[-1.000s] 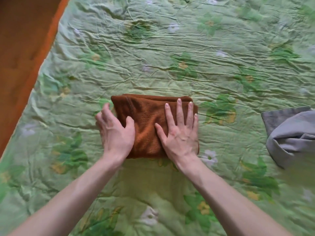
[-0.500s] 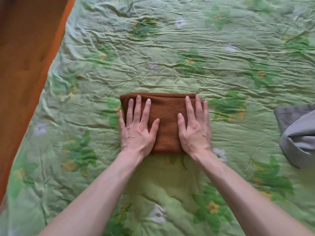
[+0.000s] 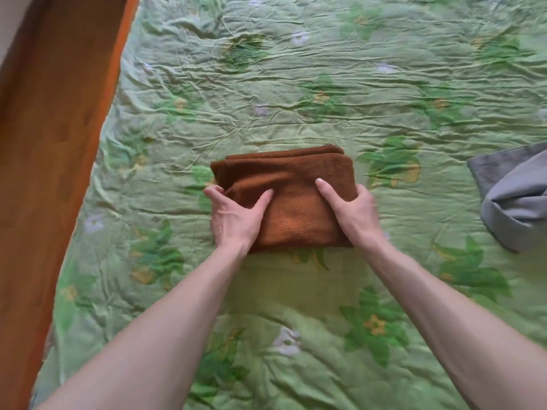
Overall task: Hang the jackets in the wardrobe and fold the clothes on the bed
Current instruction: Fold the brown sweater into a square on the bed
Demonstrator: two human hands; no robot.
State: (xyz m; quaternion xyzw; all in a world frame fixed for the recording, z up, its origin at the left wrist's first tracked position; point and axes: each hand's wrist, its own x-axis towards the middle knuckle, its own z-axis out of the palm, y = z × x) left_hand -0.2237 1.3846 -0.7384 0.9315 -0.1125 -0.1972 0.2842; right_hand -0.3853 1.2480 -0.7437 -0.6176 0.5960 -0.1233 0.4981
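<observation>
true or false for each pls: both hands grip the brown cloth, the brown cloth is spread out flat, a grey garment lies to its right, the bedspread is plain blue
1. Both the left hand and the right hand grip the folded brown cloth: true.
2. The brown cloth is spread out flat: false, it is folded into a thick bundle.
3. A grey garment lies to its right, apart from it: true.
4. The bedspread is plain blue: false, it is green with flowers.

grey cloth (image 3: 516, 202) cut off right, fingers under towel (image 3: 291, 196)
</observation>
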